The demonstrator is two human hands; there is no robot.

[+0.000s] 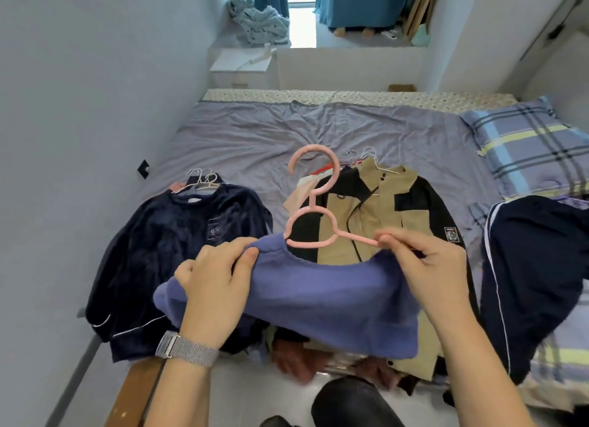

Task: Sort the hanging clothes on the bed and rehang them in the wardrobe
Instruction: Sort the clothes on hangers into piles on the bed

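Note:
I hold a purple-blue sweater (318, 299) over the bed, with a pink hanger (314, 200) partly inside its neck opening. My left hand (216, 286) grips the sweater's left shoulder. My right hand (427, 260) pinches the hanger's right arm and the sweater's right shoulder together. Below lie a dark navy velvet top (178, 251) on hangers at the left, a tan and black jacket (382, 209) on a pile of hangered clothes in the middle, and dark navy trousers with a white stripe (535, 273) at the right.
The bed (255, 139) has a lilac sheet and a plaid pillow (529, 146) at the right. A grey wall runs along the left. A white nightstand (242, 66) stands beyond the bed. A wardrobe door (554, 28) shows at the top right.

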